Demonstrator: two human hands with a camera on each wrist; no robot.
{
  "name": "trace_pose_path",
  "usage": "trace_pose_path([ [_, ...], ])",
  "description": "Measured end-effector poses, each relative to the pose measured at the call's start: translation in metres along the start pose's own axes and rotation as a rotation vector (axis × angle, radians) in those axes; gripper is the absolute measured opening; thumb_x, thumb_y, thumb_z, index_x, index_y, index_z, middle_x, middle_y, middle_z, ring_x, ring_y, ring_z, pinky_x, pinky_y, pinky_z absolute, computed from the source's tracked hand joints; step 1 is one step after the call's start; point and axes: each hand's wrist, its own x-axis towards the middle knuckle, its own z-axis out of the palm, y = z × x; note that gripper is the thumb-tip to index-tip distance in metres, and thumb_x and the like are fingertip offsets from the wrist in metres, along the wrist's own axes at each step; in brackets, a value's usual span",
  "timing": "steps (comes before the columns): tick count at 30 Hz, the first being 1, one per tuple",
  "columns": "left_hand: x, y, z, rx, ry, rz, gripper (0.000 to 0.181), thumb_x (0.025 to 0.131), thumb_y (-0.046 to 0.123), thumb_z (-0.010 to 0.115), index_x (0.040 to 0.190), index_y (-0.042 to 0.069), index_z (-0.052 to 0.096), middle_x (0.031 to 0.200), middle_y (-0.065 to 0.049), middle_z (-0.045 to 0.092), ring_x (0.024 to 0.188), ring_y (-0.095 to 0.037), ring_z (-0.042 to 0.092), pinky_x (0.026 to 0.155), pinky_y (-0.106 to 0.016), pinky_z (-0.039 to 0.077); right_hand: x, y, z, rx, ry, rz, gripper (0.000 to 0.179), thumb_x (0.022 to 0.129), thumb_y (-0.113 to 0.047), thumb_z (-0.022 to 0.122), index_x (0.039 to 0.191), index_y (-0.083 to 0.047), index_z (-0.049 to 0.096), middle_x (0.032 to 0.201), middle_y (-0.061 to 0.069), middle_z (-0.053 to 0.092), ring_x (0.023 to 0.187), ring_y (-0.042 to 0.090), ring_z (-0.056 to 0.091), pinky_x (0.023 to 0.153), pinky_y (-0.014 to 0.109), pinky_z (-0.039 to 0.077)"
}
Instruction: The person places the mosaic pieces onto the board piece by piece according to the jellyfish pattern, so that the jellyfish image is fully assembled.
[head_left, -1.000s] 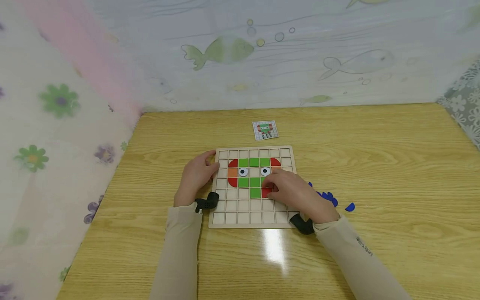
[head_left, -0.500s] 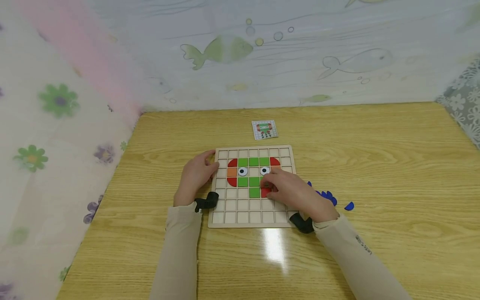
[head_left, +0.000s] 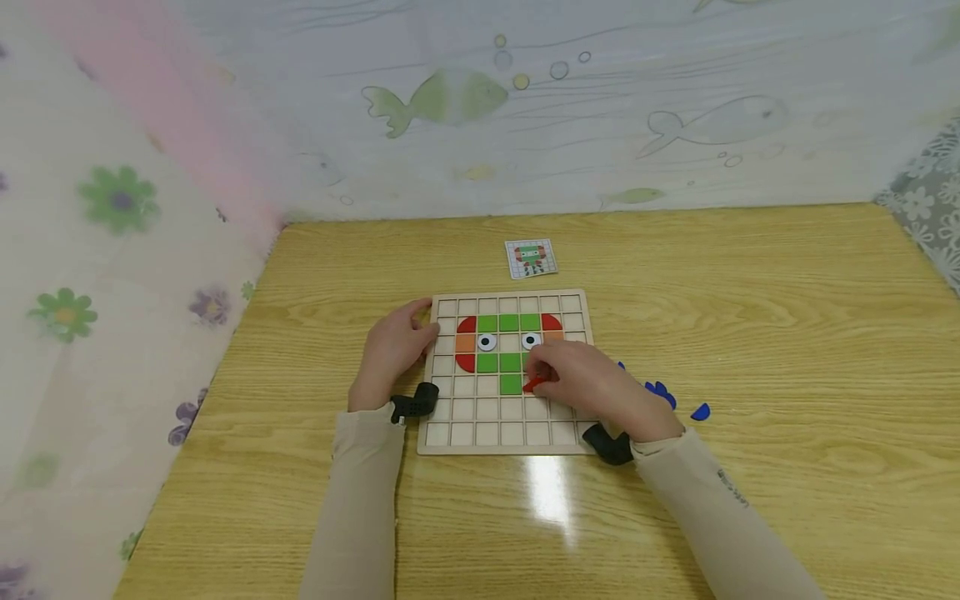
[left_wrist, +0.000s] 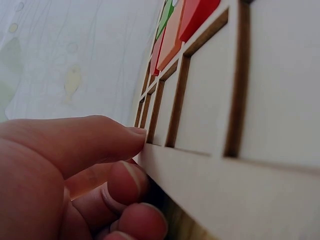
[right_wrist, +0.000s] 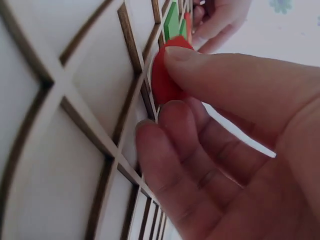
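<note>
Wood worktop [head_left: 787, 317] underneath, grid board [head_left: 487, 433] between left hand [head_left: 396, 350] and right hand [head_left: 588, 375]. Left's gripping the board's edge; right's pinching 1 kinda tilted red piece [head_left: 533, 384] over the grid, blue bits [head_left: 660, 392] scattered just right of that hand.

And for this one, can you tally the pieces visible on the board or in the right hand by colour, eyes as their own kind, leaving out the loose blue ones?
Green pieces: 7 (one mostly hidden)
Red pieces: 4 (one in the right hand)
Orange pieces: 2 (one partly hidden)
Eyes: 2
Total: 15 visible; the hand may cover more.
</note>
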Motion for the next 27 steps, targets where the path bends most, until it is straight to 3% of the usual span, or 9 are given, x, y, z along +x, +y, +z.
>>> trace_pose_path([
  [6,0.0008,-0.0006,0.0008,0.012,0.001,-0.003,0.05,0.085,0.029,0.051,0.134,0.02,0.042,0.065,0.0,0.057,0.055,-0.016,0.052,0.056,-0.03,0.037,-0.0002,-0.0008,-0.0023,-0.037,0.014,-0.02,0.018,0.086,-0.018,0.058,0.103,-0.018,0.063,0.095,-0.005,0.057,0.081,0.012,0.05,0.074,0.03,0.043],
  [8,0.0006,-0.0008,0.0007,0.011,0.002,0.0,0.05,0.085,0.029,0.051,0.133,0.02,0.043,0.064,0.0,0.057,0.054,-0.016,0.052,0.056,-0.03,0.037,0.0,-0.0011,-0.0019,-0.044,0.025,-0.026,0.017,0.087,-0.018,0.057,0.102,-0.018,0.064,0.099,-0.004,0.057,0.084,0.012,0.05,0.078,0.031,0.042],
  [17,0.0,0.0006,-0.0002,0.008,0.003,0.005,0.05,0.085,0.029,0.051,0.133,0.019,0.043,0.064,0.0,0.057,0.053,-0.016,0.052,0.055,-0.03,0.037,0.0037,-0.0029,-0.0029,0.033,0.093,0.038,0.007,0.081,-0.021,0.065,0.087,-0.019,0.063,0.079,-0.008,0.056,0.069,0.012,0.047,0.063,0.028,0.04],
  [24,-0.0009,0.0018,-0.0012,0.012,-0.004,0.004,0.05,0.086,0.029,0.051,0.134,0.019,0.042,0.066,0.0,0.058,0.052,-0.016,0.051,0.055,-0.03,0.037,0.004,-0.0023,-0.0011,-0.022,0.068,-0.006,0.017,0.085,-0.014,0.056,0.099,-0.017,0.065,0.097,-0.002,0.057,0.078,0.015,0.048,0.071,0.03,0.041],
  [27,-0.0008,0.0016,-0.0011,0.01,-0.007,0.001,0.05,0.086,0.03,0.051,0.134,0.019,0.042,0.066,0.0,0.057,0.051,-0.016,0.051,0.053,-0.03,0.038,0.0035,-0.0021,-0.0009,-0.047,0.067,-0.031,0.016,0.085,-0.013,0.055,0.097,-0.017,0.066,0.096,-0.001,0.056,0.079,0.015,0.048,0.072,0.031,0.041],
])
